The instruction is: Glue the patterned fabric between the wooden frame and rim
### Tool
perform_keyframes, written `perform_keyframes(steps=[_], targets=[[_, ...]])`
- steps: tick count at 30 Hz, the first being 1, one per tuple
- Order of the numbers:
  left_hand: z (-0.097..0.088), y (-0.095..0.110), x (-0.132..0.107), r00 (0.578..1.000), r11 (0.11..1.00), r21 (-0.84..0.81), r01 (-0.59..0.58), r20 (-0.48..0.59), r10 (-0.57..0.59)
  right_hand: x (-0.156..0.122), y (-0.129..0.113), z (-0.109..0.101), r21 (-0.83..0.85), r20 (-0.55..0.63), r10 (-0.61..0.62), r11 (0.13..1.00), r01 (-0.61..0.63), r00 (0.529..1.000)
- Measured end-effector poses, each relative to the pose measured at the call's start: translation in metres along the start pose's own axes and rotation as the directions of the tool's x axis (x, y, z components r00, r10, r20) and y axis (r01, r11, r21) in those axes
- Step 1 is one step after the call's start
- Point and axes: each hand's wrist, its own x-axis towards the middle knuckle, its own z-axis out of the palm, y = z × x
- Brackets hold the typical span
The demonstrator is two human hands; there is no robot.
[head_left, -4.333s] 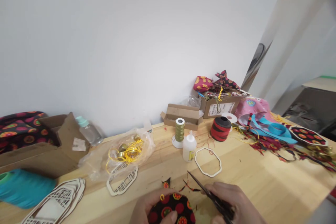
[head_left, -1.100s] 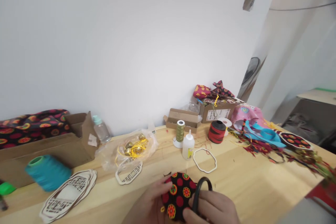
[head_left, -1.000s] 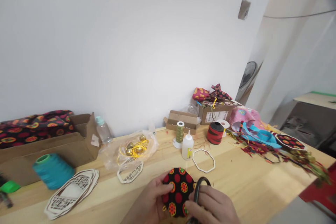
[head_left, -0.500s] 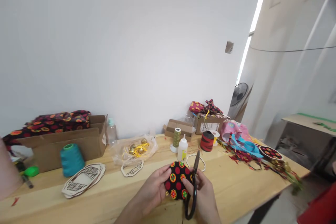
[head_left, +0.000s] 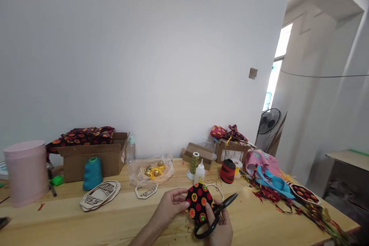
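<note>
Between my two hands is a piece of black fabric (head_left: 198,201) patterned with red dots and bright flowers. My left hand (head_left: 172,206) pinches its left edge between thumb and fingers. On its lower right side, my right hand (head_left: 220,226) presses the thumb on the cloth and also keeps hold of black-handled scissors (head_left: 219,213). Their blades look closed and point up to the right, away from the fabric. Just behind the fabric stand a white glue bottle (head_left: 200,173) and a pale wooden frame (head_left: 216,191), partly covered by my right hand and the cloth.
Cut wooden pieces (head_left: 100,196) lie stacked by a teal thread cone (head_left: 92,173). A clear bag (head_left: 151,171) holds bells and yellow cord. Red-black (head_left: 227,172) and olive (head_left: 194,162) spools stand behind. Ribbons and scraps (head_left: 273,184) cover the right side; a pink canister (head_left: 27,173) stands left.
The scissors have swung from nearly upright to leaning right, clear of the fabric's edge. My hands still hold the cloth. The camera view has shifted, bringing the whole pink canister into sight.
</note>
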Motion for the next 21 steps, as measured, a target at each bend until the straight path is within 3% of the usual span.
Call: perform_keyframes(steps=[5,9,15,17,21], targets=[[0.007,-0.007,-0.003,0.998,0.985,0.166,0.039,-0.047,-0.032,0.000,0.005,0.000,0.002,-0.022,-0.012,1.000,0.012,1.000],[0.001,-0.009,-0.003,0.984,0.975,0.212,0.069,-0.174,-0.032,-0.001,0.008,-0.002,-0.037,-0.021,-0.004,0.999,0.004,1.000],[-0.022,0.004,0.001,0.899,0.983,0.180,0.047,-0.436,0.037,-0.003,0.011,0.001,-0.066,-0.074,-0.061,0.996,0.056,0.995],[-0.020,0.009,0.000,0.892,0.985,0.169,0.019,-0.448,0.060,-0.004,0.012,0.002,-0.072,-0.082,-0.080,0.995,0.074,0.993],[-0.004,0.018,-0.007,0.923,0.992,0.119,-0.036,-0.376,0.079,-0.004,0.013,0.001,-0.110,-0.071,-0.090,0.991,0.082,0.993]])
